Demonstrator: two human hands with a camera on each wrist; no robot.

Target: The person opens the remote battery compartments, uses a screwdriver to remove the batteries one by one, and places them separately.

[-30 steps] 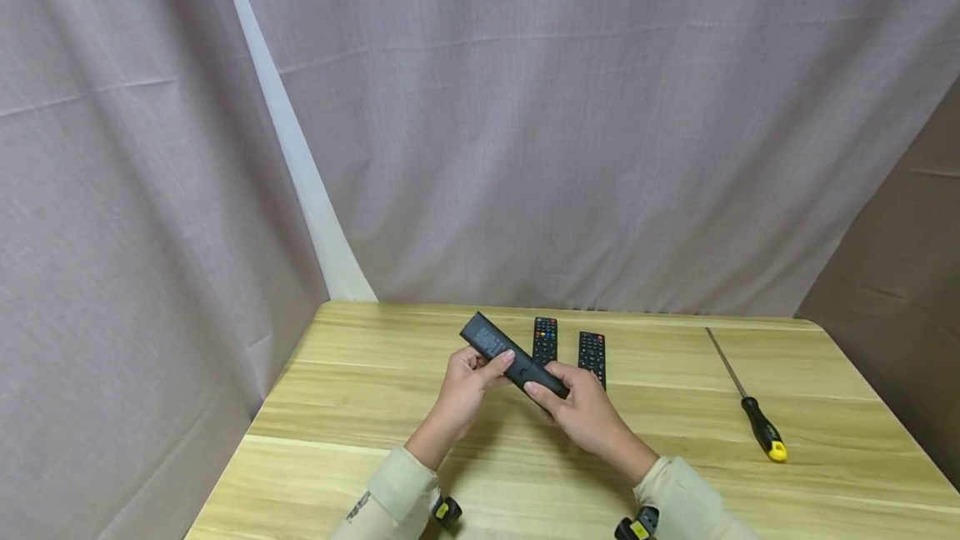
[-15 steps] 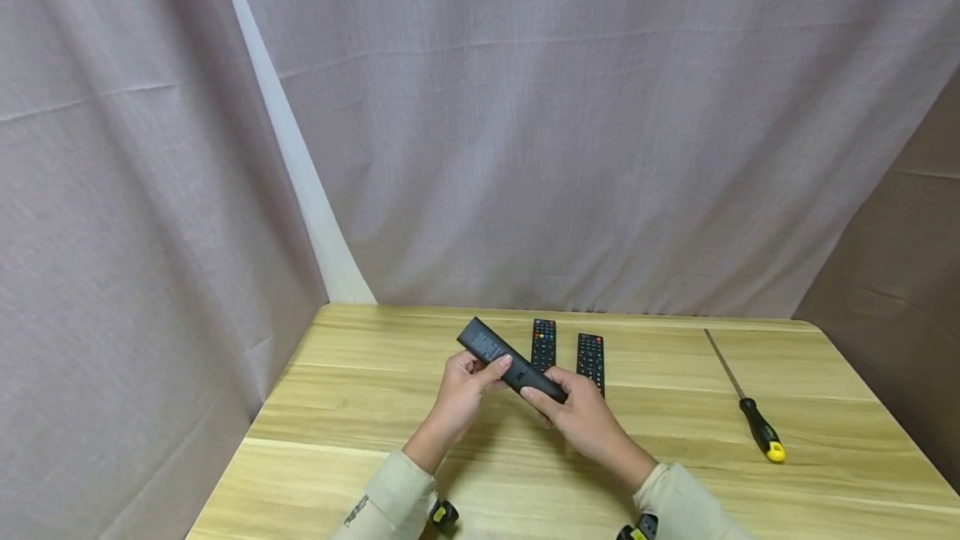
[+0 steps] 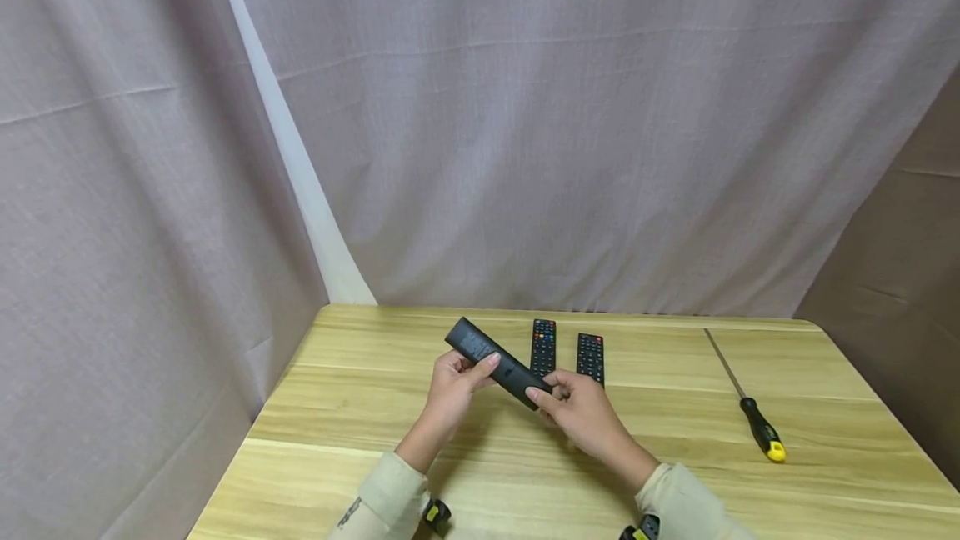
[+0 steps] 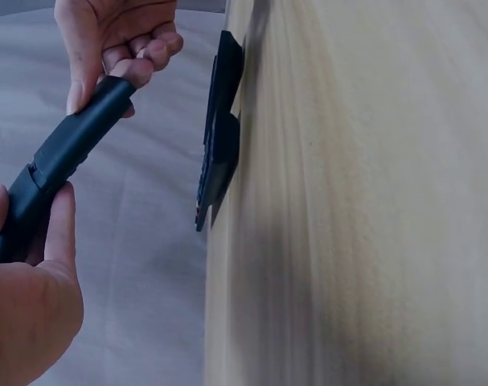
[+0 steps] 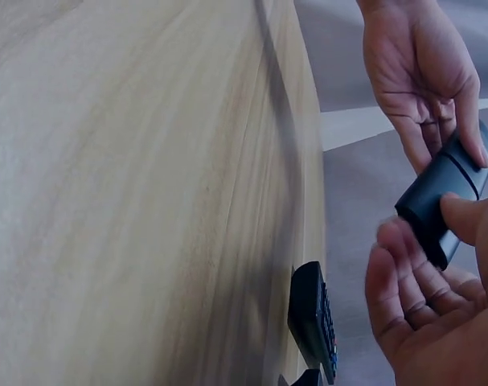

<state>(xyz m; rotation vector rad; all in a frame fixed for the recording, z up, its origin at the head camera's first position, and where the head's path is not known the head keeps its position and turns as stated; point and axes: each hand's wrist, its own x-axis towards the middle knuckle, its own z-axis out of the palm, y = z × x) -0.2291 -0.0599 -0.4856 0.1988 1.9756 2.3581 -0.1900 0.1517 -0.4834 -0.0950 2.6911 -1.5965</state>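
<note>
Held back side up above the table is a black remote control [image 3: 504, 372], slanting from upper left to lower right. My left hand [image 3: 450, 390] grips its middle, thumb across the back, where small printed text shows. At the lower right end, my right hand [image 3: 588, 417] pinches it with the thumb on top. The left wrist view shows a seam across the held remote control [image 4: 87, 133], between the two hands. Just beyond the right hand lie two more black remote controls, one [image 3: 543, 346] with coloured buttons and another [image 3: 591, 357] beside it, both buttons up.
On the right of the wooden table [image 3: 337, 407] lies a long screwdriver [image 3: 761, 427] with a black and yellow handle, its shaft pointing to the back. Grey curtains [image 3: 562, 148] hang behind the table and at its left.
The held remote control and my left hand have shifted a little to the left. My right thumb now sits nearer the lower end's edge. The other remote controls and the screwdriver stay put.
</note>
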